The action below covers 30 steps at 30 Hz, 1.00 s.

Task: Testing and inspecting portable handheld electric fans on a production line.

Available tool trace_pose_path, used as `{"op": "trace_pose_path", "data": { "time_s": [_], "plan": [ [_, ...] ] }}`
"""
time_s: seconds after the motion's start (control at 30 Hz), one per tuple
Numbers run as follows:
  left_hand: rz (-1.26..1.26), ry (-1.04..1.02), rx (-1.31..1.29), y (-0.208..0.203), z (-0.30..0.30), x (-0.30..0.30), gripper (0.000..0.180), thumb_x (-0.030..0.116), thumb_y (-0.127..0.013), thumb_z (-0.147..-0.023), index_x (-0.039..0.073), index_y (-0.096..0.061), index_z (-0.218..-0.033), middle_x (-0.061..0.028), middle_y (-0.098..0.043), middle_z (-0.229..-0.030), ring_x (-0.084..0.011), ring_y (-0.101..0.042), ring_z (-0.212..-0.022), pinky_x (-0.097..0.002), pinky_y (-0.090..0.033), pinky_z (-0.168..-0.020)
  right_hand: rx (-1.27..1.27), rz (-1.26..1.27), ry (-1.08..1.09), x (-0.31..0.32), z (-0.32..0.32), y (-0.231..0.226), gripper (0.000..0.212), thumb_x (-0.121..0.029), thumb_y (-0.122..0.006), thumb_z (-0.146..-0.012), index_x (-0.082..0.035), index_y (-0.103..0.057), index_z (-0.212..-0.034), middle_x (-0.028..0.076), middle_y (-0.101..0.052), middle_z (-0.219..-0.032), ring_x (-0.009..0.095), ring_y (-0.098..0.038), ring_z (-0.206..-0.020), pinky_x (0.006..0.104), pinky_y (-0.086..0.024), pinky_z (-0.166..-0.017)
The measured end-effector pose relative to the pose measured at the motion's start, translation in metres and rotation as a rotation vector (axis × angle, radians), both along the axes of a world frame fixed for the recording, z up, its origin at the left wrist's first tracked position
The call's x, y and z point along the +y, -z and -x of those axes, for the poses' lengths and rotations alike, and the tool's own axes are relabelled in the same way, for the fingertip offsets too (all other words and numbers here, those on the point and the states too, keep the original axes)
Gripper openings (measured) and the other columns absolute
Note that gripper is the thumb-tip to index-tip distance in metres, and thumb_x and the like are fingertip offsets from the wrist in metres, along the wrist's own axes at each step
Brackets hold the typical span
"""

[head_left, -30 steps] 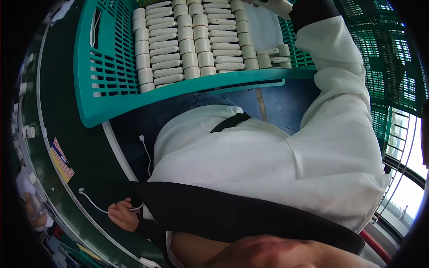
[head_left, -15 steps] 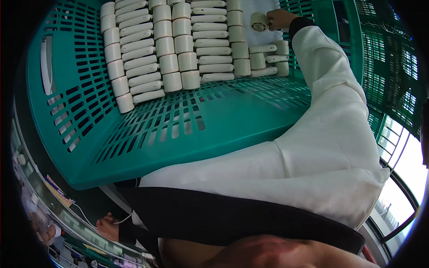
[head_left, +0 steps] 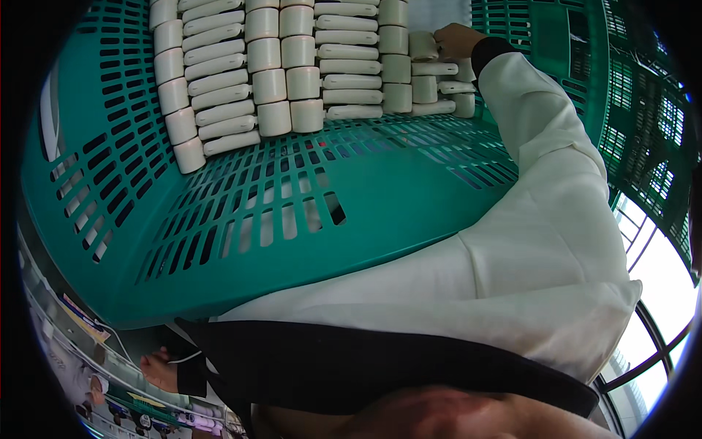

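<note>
My right hand [head_left: 458, 41] reaches to the far right of a green slotted crate [head_left: 409, 197]. Its fingers are closed at the edge of an off-white handheld fan [head_left: 423, 47] with a drum-shaped head, low among the other fans; the fingertips are partly hidden. Rows of similar off-white fans [head_left: 274, 118] fill the crate, drum heads and slim handles side by side. At the lower left, outside the crate, my left hand [head_left: 159, 370] is closed with curled fingers, and a white cord [head_left: 186, 357] passes through it.
A pale sheet [head_left: 439, 14] shows in the crate beyond my right hand. Other green slotted crates [head_left: 643, 110] stand at the right, near a window [head_left: 665, 263]. The crate's near rim lies against my right sleeve. A person in pale clothing [head_left: 69, 366] is at the lower left.
My right hand has lowered the fan into the right-hand column, turning its round end out of sight. The crate sits slightly differently in view. My left hand still has the cord.
</note>
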<state>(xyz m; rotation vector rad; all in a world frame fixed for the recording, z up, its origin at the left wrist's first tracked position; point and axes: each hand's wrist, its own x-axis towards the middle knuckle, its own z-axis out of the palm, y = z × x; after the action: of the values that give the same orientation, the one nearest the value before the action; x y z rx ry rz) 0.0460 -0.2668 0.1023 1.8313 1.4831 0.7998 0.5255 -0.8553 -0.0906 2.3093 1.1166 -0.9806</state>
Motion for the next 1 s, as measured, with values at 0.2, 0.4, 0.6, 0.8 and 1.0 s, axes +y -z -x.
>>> {"op": "trace_pose_path", "data": {
  "time_s": [0.2,0.4,0.6,0.8,1.0],
  "plan": [
    [-0.016,-0.012,0.123,-0.002,-0.003,0.001,0.021,0.015,-0.052,-0.087,-0.004,-0.050,-0.095,-0.0068,-0.043,-0.059,-0.0165,-0.048,-0.057,-0.0273,-0.045,-0.059,0.049,0.037,-0.194,-0.006,-0.014,0.023,0.019,-0.020,-0.061,-0.074,-0.009,-0.068,-0.088,0.008,-0.063,-0.086,0.025,-0.060,-0.088,0.0373,-0.050,-0.075],
    [0.005,0.039,0.128,-0.006,-0.004,-0.003,0.027,0.017,-0.048,-0.090,-0.006,-0.046,-0.104,-0.0075,-0.043,-0.060,-0.0151,-0.045,-0.055,-0.0275,-0.047,-0.064,0.007,0.243,0.179,-0.017,-0.046,0.020,0.037,-0.034,-0.052,-0.082,-0.015,-0.062,-0.112,0.006,-0.062,-0.111,0.027,-0.056,-0.106,0.0405,-0.045,-0.089],
    [0.069,0.134,0.051,-0.010,-0.004,-0.005,0.029,0.017,-0.046,-0.092,-0.008,-0.045,-0.107,-0.0082,-0.041,-0.060,-0.0129,-0.042,-0.054,-0.0297,-0.047,-0.069,-0.220,0.294,0.546,-0.064,-0.086,-0.013,0.039,-0.035,-0.049,-0.085,-0.015,-0.058,-0.117,0.008,-0.063,-0.109,0.028,-0.057,-0.104,0.0409,-0.045,-0.090],
    [0.086,0.108,0.051,-0.009,-0.003,-0.004,0.030,0.017,-0.047,-0.092,-0.009,-0.044,-0.108,-0.0090,-0.043,-0.062,-0.0127,-0.042,-0.057,-0.0295,-0.046,-0.070,-0.214,0.362,0.631,-0.061,-0.035,0.024,0.039,-0.035,-0.048,-0.086,-0.014,-0.059,-0.116,0.008,-0.063,-0.110,0.027,-0.057,-0.105,0.0408,-0.045,-0.090],
    [0.110,0.080,0.095,-0.011,-0.005,-0.003,0.029,0.017,-0.049,-0.093,-0.008,-0.046,-0.107,-0.0088,-0.044,-0.064,-0.0117,-0.041,-0.061,-0.0283,-0.046,-0.070,-0.171,0.312,0.643,-0.042,-0.015,0.051,0.038,-0.036,-0.046,-0.087,-0.014,-0.059,-0.115,0.009,-0.062,-0.111,0.027,-0.057,-0.106,0.0407,-0.045,-0.090]
  ]
}}
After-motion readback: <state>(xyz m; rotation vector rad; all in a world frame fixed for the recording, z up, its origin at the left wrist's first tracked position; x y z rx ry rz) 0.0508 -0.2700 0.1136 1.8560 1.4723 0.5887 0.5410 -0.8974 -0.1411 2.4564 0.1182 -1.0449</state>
